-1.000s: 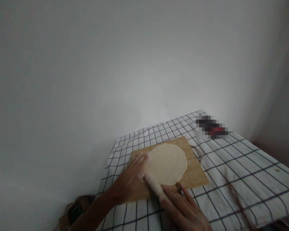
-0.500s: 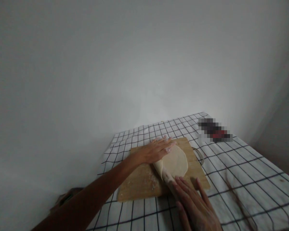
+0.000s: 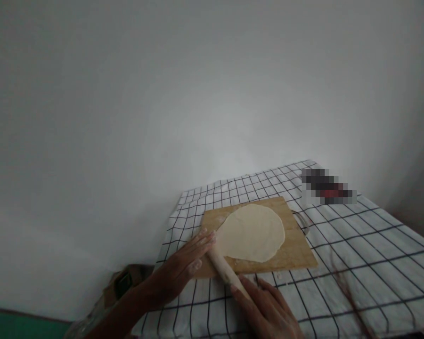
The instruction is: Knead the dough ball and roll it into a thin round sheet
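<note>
A thin sheet of rolled dough (image 3: 252, 233), pale and roughly round, lies spread out on the wooden board (image 3: 298, 249). Along its lower left edge a floury rolling pin (image 3: 224, 269) slants from the board toward me. My left hand (image 3: 183, 261) is at the pin's far end, fingers long and dusted with flour, the thumb on the near side. At the pin's near end is my right hand (image 3: 268, 306), the pin passing in between thumb and fingers. Both pin ends are covered by the hands.
A white cloth with dark checked lines (image 3: 339, 235) covers the table. At the back right lies a blurred-out dark and red item (image 3: 328, 187). The board has a metal handle (image 3: 303, 222). A brownish object (image 3: 127, 280) sits beyond the table's left edge, near the wall.
Both hands have drawn the rolling pin leftward and toward me. The dough that was wrapped round it now lies flat on the board. The camera view has shifted slightly.
</note>
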The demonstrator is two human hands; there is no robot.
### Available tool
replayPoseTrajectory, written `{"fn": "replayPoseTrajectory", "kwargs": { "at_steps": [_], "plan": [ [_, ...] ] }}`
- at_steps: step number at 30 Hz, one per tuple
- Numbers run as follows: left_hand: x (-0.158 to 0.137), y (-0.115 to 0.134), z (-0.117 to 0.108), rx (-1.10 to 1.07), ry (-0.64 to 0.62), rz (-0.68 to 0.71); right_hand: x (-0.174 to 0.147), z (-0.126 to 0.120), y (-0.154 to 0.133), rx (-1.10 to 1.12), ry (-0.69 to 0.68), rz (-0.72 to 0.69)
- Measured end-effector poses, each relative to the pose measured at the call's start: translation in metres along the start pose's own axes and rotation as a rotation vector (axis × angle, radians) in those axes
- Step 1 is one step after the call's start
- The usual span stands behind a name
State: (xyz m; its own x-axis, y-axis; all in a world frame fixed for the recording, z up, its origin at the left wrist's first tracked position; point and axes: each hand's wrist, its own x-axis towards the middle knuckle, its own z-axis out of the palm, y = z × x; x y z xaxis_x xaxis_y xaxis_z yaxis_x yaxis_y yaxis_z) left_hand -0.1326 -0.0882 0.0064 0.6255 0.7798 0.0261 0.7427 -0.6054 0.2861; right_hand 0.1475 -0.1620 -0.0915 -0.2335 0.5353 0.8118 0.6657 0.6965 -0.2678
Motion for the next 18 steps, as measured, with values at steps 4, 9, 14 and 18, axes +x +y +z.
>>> {"fn": "replayPoseTrajectory", "kwargs": {
  "at_steps": [4, 9, 14, 18],
  "plan": [
    [-0.002, 0.005, -0.008, -0.068, 0.025, -0.031, -0.007, 0.006, -0.004, 0.066, -0.015, 0.057],
    [0.035, 0.039, -0.034, -0.108, 0.07, -0.067, -0.002, -0.009, 0.005, 0.113, 0.038, 0.107],
    [0.101, 0.044, -0.025, -0.025, 0.035, 0.033, -0.001, -0.025, 0.016, 0.047, -0.153, 0.1],
    [0.141, 0.026, -0.001, 0.115, -0.025, 0.035, 0.006, -0.03, 0.015, 0.038, -0.175, 0.14]
  ]
}}
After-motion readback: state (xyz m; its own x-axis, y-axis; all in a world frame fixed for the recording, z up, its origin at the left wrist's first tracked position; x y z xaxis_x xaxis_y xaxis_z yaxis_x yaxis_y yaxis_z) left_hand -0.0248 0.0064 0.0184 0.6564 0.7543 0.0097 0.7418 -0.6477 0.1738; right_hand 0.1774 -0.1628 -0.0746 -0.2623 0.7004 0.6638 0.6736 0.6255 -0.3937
